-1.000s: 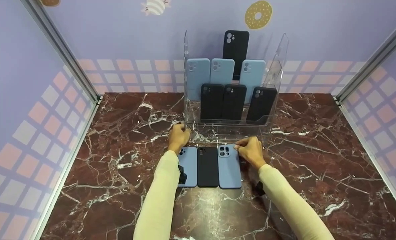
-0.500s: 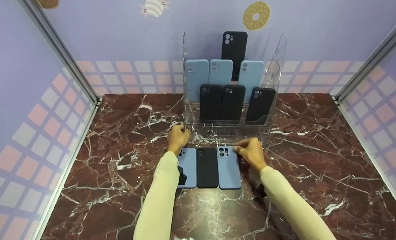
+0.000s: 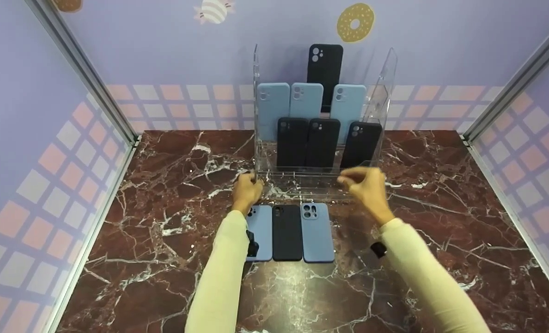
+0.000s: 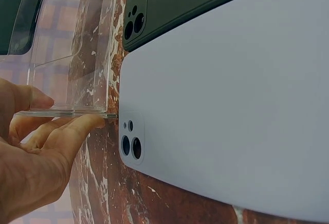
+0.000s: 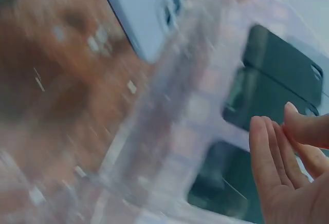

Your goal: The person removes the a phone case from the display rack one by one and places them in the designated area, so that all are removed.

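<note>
A clear acrylic display stand (image 3: 297, 181) holds phone cases in tiers. My left hand (image 3: 248, 188) grips its left side panel, thumb on one face and fingers on the other in the left wrist view. My right hand (image 3: 367, 187) is raised by the stand's front right, fingers nearly straight and nothing in them. Flat in front of the stand lie three phone cases side by side: a blue case (image 3: 262, 238) partly hidden by the left wrist, a black case (image 3: 287, 238), and another blue case (image 3: 318, 239) with a larger camera cutout.
In the stand lean a black case (image 3: 324, 69) at the top, three light blue cases (image 3: 273, 108) in the middle and three black cases (image 3: 323, 143) in front. The rightmost front case tilts. A patterned wall (image 3: 177, 46) rises behind the marbled table (image 3: 173, 259).
My right hand has let go of the right blue case's upper corner and moved up and right to the stand's front. The left hand stays on the panel.
</note>
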The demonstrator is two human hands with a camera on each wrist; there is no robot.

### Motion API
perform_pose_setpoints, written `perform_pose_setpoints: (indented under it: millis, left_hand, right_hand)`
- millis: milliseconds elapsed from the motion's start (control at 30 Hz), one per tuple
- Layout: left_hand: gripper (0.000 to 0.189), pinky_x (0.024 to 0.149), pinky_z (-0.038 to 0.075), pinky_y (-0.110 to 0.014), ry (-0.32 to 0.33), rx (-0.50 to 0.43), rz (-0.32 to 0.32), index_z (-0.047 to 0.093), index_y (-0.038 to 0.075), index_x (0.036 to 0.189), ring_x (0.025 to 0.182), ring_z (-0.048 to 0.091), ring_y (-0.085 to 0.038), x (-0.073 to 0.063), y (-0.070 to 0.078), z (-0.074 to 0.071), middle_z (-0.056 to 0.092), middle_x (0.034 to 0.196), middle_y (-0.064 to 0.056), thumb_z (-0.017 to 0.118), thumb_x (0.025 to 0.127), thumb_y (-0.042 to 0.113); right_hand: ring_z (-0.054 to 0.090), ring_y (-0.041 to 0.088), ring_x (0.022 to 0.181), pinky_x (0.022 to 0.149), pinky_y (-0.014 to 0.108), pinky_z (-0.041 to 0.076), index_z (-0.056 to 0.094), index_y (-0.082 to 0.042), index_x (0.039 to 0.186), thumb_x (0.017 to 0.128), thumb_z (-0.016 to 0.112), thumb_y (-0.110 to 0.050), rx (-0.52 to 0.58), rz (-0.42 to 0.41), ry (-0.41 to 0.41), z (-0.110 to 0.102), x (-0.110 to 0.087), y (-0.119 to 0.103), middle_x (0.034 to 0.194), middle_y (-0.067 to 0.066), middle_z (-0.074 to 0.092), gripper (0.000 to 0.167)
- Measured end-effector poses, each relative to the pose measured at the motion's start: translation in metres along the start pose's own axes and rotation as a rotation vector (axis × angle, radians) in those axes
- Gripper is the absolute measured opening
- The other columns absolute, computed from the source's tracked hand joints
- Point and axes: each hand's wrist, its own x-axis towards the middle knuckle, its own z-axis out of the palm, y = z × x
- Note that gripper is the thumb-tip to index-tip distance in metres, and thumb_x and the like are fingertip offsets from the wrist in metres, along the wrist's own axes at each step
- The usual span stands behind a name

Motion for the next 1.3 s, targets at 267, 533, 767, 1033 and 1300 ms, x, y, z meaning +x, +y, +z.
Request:
perform_pose_setpoints:
  millis: [267,533,767,1033,1300]
  left_hand:
    - [0.034,0.073,0.041,-0.039,-0.011,-0.036,-0.004,0.046,0.015,0.067,0.074,0.051,-0.023,0.000,0.000,-0.001,0.055,0.072,-0.003,0.060,0.097,0.014]
    - [0.026,0.078,0.045,-0.041,0.001,-0.024,-0.002,0.056,0.013,0.071,0.079,0.057,-0.025,0.000,-0.001,0.000,0.063,0.077,-0.004,0.060,0.096,0.014]
    - [0.023,0.078,0.045,-0.043,-0.010,-0.026,-0.008,0.058,0.011,0.074,0.079,0.056,-0.026,-0.001,0.000,0.000,0.064,0.081,-0.006,0.060,0.096,0.015]
    - [0.022,0.081,0.045,-0.044,-0.013,-0.013,-0.010,0.060,0.011,0.075,0.081,0.055,-0.026,-0.001,0.000,0.001,0.066,0.086,-0.007,0.059,0.096,0.016]
    - [0.025,0.083,0.045,-0.044,0.012,-0.009,0.007,0.056,0.013,0.070,0.083,0.056,-0.026,0.000,0.000,0.001,0.067,0.085,-0.006,0.060,0.094,0.015]
  right_hand:
    - [0.070,0.027,0.081,0.065,0.017,0.050,0.075,0.002,0.104,0.085,0.080,-0.004,-0.079,-0.080,0.132,-0.039,0.030,-0.019,0.102,0.020,0.073,0.021]
    - [0.063,0.035,0.091,0.089,0.047,0.045,0.076,0.001,0.108,0.087,0.078,-0.003,-0.157,-0.116,0.283,-0.057,0.056,-0.020,0.103,0.020,0.068,0.022]
    - [0.063,0.037,0.096,0.093,0.053,0.043,0.075,0.001,0.112,0.088,0.074,-0.003,-0.196,-0.099,0.307,-0.061,0.071,-0.009,0.110,0.022,0.064,0.024]
    - [0.067,0.035,0.094,0.095,0.051,0.044,0.074,-0.001,0.118,0.090,0.074,-0.005,-0.214,-0.065,0.256,-0.062,0.080,-0.002,0.118,0.023,0.060,0.028]
    - [0.061,0.038,0.096,0.093,0.049,0.042,0.077,0.002,0.105,0.086,0.077,0.000,-0.161,-0.173,0.306,-0.062,0.081,0.004,0.106,0.025,0.064,0.019]
